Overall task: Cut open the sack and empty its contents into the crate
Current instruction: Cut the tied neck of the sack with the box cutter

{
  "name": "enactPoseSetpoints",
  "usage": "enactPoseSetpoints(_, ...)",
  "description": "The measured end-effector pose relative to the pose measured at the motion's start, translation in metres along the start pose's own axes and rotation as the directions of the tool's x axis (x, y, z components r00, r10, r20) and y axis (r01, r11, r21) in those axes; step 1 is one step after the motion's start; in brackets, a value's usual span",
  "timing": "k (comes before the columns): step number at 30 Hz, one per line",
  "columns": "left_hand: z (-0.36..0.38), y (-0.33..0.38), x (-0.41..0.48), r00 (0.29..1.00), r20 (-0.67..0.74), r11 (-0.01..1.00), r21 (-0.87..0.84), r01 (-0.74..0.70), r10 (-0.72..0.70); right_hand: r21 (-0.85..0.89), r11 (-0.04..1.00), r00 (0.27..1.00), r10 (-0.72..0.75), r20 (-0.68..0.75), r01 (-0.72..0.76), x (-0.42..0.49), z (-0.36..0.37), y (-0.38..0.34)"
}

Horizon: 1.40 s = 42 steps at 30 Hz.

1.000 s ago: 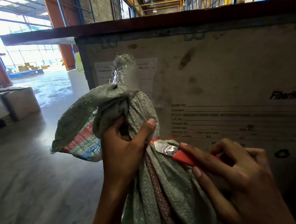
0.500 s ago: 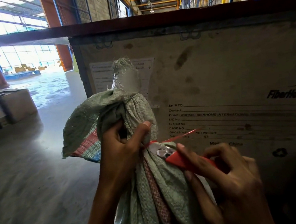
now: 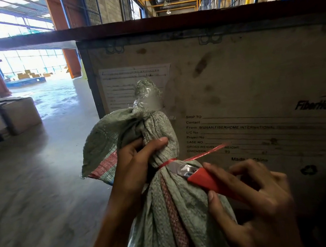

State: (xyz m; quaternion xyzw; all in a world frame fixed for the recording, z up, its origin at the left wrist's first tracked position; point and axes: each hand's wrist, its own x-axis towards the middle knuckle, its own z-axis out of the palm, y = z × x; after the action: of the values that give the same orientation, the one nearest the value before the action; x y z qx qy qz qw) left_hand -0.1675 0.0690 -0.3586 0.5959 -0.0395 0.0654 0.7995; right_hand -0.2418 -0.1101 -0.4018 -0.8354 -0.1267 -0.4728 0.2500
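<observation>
A grey-green woven sack point(image 3: 173, 212) stands upright in front of me, its neck bunched and bound by a red string point(image 3: 167, 162). My left hand point(image 3: 134, 166) grips the neck just above the string. My right hand point(image 3: 252, 200) holds a red utility knife point(image 3: 208, 181), its metal blade lying against the sack right at the string. A loose end of the string sticks out to the right. Behind the sack rises the tall wooden crate point(image 3: 234, 79) with a printed shipping label; its inside is hidden.
A cardboard box point(image 3: 20, 115) sits on the concrete floor point(image 3: 35, 197) at the left. A paper sheet point(image 3: 125, 81) is stuck on the crate wall. An orange pillar point(image 3: 66, 37) and a bright doorway lie beyond; shelving runs above the crate.
The knife blade has moved up to the red string, and a loose end of the string now sticks out to the right. My left hand keeps its grip on the neck.
</observation>
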Motion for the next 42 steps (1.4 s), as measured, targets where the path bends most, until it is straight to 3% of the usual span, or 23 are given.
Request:
enactPoseSetpoints(14,0.019,-0.005,-0.004,0.994,-0.082,0.988,-0.131,-0.078,0.068,-0.008,1.000,0.998,0.015,-0.062,-0.015,-0.004,0.011,-0.002)
enactPoseSetpoints(24,0.031,-0.013,-0.008,0.958,-0.285,0.982,-0.175,-0.065,0.012,-0.091,0.995,0.993,0.024,-0.113,-0.034,-0.006,0.016,-0.012)
enactPoseSetpoints(31,0.041,-0.023,-0.014,0.916,-0.398,0.974,-0.182,-0.133,0.051,-0.036,0.996,0.993,0.077,-0.089,-0.080,-0.011,0.017,-0.018)
enactPoseSetpoints(38,0.041,-0.038,-0.007,0.863,-0.480,0.978,-0.044,-0.202,0.156,-0.021,0.987,0.986,0.157,-0.052,-0.158,-0.012,0.019,-0.021)
enactPoseSetpoints(42,0.042,-0.042,-0.009,0.905,-0.362,0.975,0.059,-0.215,0.221,0.025,0.969,0.947,0.247,-0.207,-0.248,0.009,0.008,0.006)
